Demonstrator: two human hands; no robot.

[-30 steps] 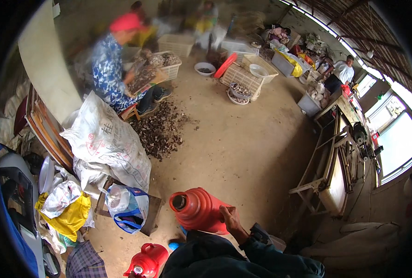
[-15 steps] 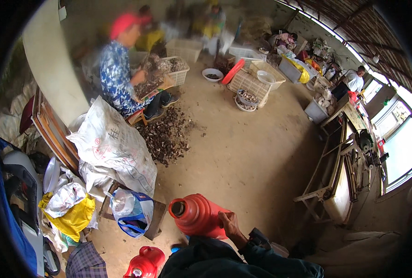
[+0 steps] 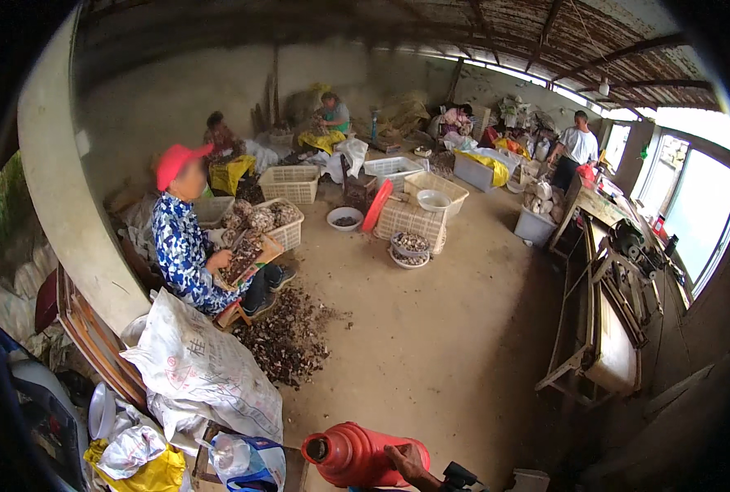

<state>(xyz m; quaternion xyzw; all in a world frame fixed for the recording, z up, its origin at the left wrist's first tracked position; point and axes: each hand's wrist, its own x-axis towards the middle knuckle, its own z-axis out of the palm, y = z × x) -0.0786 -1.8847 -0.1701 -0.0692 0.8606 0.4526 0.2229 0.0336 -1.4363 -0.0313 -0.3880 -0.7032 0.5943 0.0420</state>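
A red thermos flask [image 3: 363,456] lies tilted on its side in the air at the lower edge, its neck pointing left. The round end of the neck [image 3: 318,448] looks brown, and I cannot make out whether a stopper sits in it. My right hand [image 3: 408,464] is closed round the flask's body near its base, with the thumb side showing and a dark band on the wrist. My left hand is out of the picture. Left of the flask stands a blue and white bag [image 3: 250,464], and behind that a big white woven sack [image 3: 209,365].
A person in a red cap [image 3: 186,230] sits at the left beside dark scraps [image 3: 287,340] on the floor. Beige crates [image 3: 410,225] and bowls [image 3: 346,219] stand farther back. A wooden bench frame [image 3: 582,344] runs along the right. Several other people are farther off.
The view has tipped up, so the room's far end shows more and the flask sits lower in the picture. A second red flask has left the view. My right hand still grips the first.
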